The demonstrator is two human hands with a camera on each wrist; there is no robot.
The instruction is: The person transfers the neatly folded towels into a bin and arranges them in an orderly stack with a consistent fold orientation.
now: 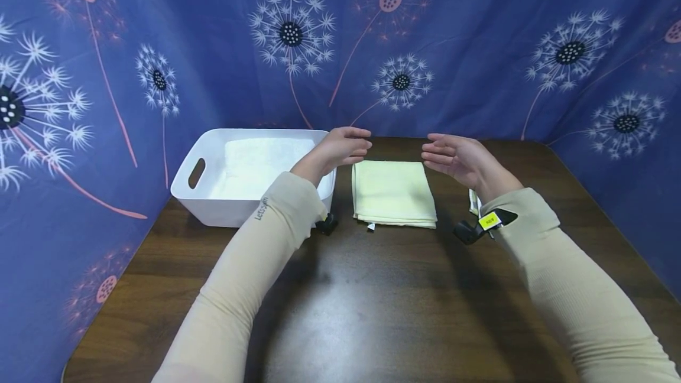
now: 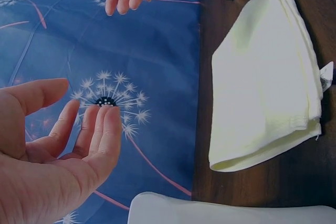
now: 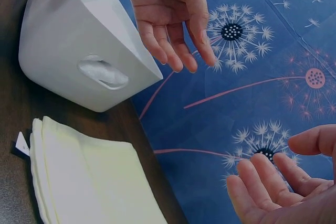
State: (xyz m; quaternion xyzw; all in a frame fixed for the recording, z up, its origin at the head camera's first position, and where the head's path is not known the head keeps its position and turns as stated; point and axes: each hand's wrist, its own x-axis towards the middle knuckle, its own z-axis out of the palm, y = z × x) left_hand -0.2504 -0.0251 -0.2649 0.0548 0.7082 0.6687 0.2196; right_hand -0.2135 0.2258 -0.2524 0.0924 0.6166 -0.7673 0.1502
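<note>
Bare left hand (image 1: pixel 337 149) and right hand (image 1: pixel 460 158) held up, apart, near a square, folded pale-yellow cloth (image 1: pixel 393 191)

Neither grip holds anything. On the left hand, the thumb stands away from the gently bent fingers; on the right hand, the thumb is likewise clear of the fingers, which bend slightly. The palms face each other across a gap, both raised in the air and touching neither each other nor the cloth.

The pale-yellow cloth lies flat between the two hands as the head view shows it, folded into several layers, with a small white fabric tag (image 1: pixel 370 226) poking out at its near edge. It rests on a dark brown wood-grain table (image 1: pixel 415 312).

Just left of the cloth stands a white, smooth-walled rectangular bin (image 1: pixel 213 211) with oval handle openings; white cloth-like material (image 1: pixel 260 158) lies inside. The left forearm crosses in front of the bin's right end. Beyond the cloth on the other side, a small folded piece of pale fabric with darker edging (image 1: pixel 472 201) is mostly hidden behind the right wrist.

Long beige sleeves (image 1: pixel 223 288) cover both arms, the left one bearing dark lettering. A small black wrist camera (image 1: pixel 468 232) with a yellow label sits at the right cuff. Blue fabric printed with white and pink dandelions (image 1: pixel 213 46) hangs around the table.
</note>
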